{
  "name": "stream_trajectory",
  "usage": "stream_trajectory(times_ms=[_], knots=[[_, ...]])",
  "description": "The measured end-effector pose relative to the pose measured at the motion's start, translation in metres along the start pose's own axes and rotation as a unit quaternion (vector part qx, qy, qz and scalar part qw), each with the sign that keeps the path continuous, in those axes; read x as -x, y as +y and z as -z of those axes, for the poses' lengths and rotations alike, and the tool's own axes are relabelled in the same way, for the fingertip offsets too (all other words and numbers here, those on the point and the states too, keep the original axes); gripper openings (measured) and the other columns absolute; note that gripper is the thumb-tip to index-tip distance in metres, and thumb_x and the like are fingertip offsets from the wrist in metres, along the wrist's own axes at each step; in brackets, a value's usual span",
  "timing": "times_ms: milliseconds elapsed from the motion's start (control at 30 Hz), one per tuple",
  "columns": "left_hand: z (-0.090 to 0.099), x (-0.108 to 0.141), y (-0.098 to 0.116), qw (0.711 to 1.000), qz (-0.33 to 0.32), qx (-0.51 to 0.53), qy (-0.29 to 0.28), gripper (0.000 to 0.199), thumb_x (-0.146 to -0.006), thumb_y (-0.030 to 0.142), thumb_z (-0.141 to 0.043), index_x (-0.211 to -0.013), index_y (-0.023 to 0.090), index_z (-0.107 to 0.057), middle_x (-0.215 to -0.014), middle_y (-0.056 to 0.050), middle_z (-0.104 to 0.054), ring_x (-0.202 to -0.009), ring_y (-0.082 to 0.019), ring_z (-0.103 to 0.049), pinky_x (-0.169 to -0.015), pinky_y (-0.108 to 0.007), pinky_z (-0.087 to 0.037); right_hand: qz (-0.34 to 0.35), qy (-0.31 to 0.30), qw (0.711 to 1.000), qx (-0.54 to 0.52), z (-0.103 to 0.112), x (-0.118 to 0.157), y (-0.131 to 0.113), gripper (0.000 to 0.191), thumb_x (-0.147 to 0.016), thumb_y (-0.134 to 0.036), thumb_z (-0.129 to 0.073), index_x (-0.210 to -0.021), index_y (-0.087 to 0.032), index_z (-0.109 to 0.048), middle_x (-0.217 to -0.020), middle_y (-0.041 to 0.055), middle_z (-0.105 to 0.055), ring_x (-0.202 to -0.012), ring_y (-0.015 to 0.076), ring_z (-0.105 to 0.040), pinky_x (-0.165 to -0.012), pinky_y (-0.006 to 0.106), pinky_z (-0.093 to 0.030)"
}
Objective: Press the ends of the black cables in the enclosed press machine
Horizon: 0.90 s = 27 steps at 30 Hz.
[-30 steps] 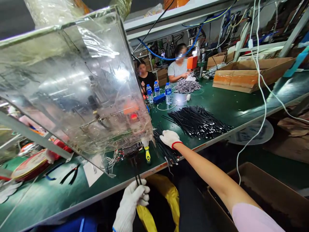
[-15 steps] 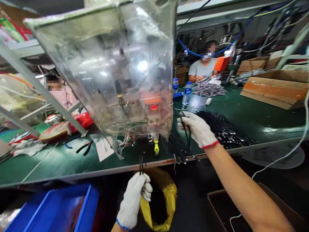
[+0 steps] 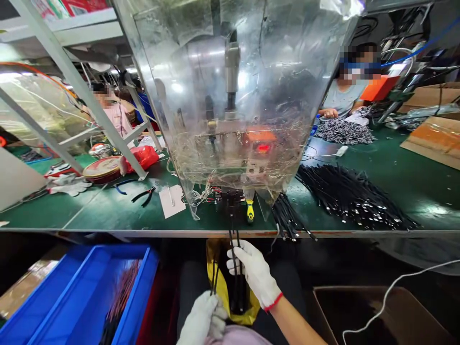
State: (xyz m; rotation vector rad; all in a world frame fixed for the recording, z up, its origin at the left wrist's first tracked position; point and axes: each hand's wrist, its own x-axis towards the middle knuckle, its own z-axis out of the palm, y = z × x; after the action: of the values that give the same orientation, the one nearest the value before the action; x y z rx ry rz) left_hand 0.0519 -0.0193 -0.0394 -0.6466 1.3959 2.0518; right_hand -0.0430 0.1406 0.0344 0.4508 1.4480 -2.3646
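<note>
My right hand (image 3: pixel 253 273), in a white glove with a red cuff, is closed on black cables (image 3: pixel 236 282) just in front of the table edge. Their upper ends point toward a small black fixture (image 3: pixel 231 197) under the clear shield (image 3: pixel 201 158). Lower and to the left, my gloved left hand (image 3: pixel 203 316) pinches more thin black cables (image 3: pixel 214 275), which stand upright from its fingers. A yellow bag (image 3: pixel 254 314) hangs open beneath both hands.
Bundles of black cables (image 3: pixel 352 196) lie on the green table (image 3: pixel 381 167) at right. A yellow screwdriver (image 3: pixel 250 211), pliers (image 3: pixel 143 195) and white card (image 3: pixel 171 201) rest near the front. Blue trays (image 3: pixel 81 292) stand lower left. Two people sit across the table.
My right hand has come from the cable pile on the right down to the front of the fixture, carrying black cables. My left hand has dropped lower with its cables. The view has turned right to left.
</note>
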Motion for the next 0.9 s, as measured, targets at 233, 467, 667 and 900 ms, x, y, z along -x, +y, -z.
stream_trajectory(times_ms=[233, 467, 667, 900], knots=[[-0.056, 0.005, 0.048, 0.988, -0.016, 0.151, -0.038, 0.054, -0.063, 0.049, -0.076, -0.099, 0.016, -0.051, -0.094, -0.012, -0.068, -0.062, -0.022, -0.069, -0.052, -0.028, -0.051, 0.015, 0.007, 1.000, -0.016, -0.021, -0.030, -0.041, 0.027, -0.069, -0.026, -0.071, -0.089, -0.019, -0.054, -0.067, 0.0006, -0.067, -0.050, 0.0145, -0.064, -0.047, 0.026, -0.052], [-0.089, 0.028, 0.096, 0.965, 0.003, 0.264, -0.004, 0.021, -0.089, 0.023, -0.055, -0.104, 0.007, -0.055, -0.095, -0.019, -0.071, -0.063, -0.019, -0.071, -0.058, -0.025, -0.057, -0.056, -0.051, 0.997, 0.035, -0.018, -0.036, -0.056, 0.021, -0.085, -0.031, -0.061, -0.077, -0.012, -0.061, -0.068, 0.0081, -0.070, -0.053, 0.0162, -0.066, -0.049, 0.027, -0.054], [-0.089, 0.028, 0.097, 0.961, -0.007, 0.276, -0.003, 0.018, -0.092, 0.022, -0.053, -0.099, 0.006, -0.058, -0.095, -0.019, -0.071, -0.064, -0.020, -0.071, -0.056, -0.025, -0.057, -0.057, -0.031, 0.998, 0.002, -0.024, -0.046, -0.066, 0.027, -0.089, -0.022, -0.053, -0.067, -0.010, -0.063, -0.065, 0.0112, -0.071, -0.050, 0.0160, -0.065, -0.051, 0.028, -0.056], [-0.074, 0.020, 0.081, 0.955, -0.025, 0.297, 0.003, 0.018, -0.088, 0.022, -0.060, -0.097, 0.007, -0.060, -0.093, -0.017, -0.070, -0.068, -0.019, -0.071, -0.062, -0.025, -0.058, -0.061, -0.024, 0.998, -0.021, -0.027, -0.059, -0.069, 0.025, -0.089, -0.021, -0.053, -0.067, -0.011, -0.061, -0.065, 0.0104, -0.071, -0.050, 0.0164, -0.065, -0.054, 0.030, -0.058]])
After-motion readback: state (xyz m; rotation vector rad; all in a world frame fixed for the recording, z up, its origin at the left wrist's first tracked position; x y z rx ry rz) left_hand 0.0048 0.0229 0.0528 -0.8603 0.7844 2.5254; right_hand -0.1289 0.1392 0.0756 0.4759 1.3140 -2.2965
